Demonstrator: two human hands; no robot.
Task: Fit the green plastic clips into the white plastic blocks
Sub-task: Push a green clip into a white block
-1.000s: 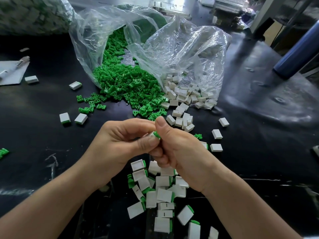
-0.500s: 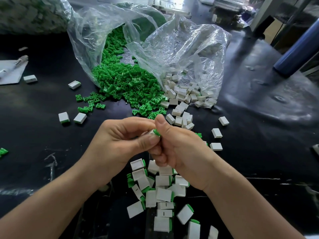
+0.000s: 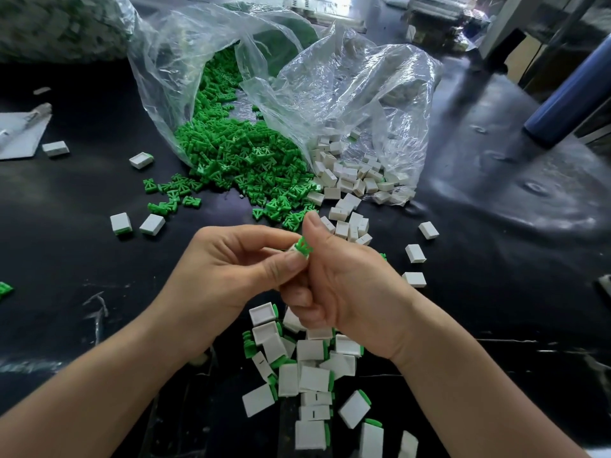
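Green clip (image 3: 304, 246), one, seemingly half-seated in one white block (image 3: 293, 250); left grip (image 3: 224, 272) pinches block, right grip (image 3: 347, 285) holds clip

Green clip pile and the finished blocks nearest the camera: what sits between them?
Head view: left hand and right hand, together pinching one white block with a green clip at its top.

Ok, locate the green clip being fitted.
Head view, mid-frame: the green clip is held by the right hand against the white block pinched in the left hand, between the loose clip heap and the pile of fitted blocks.
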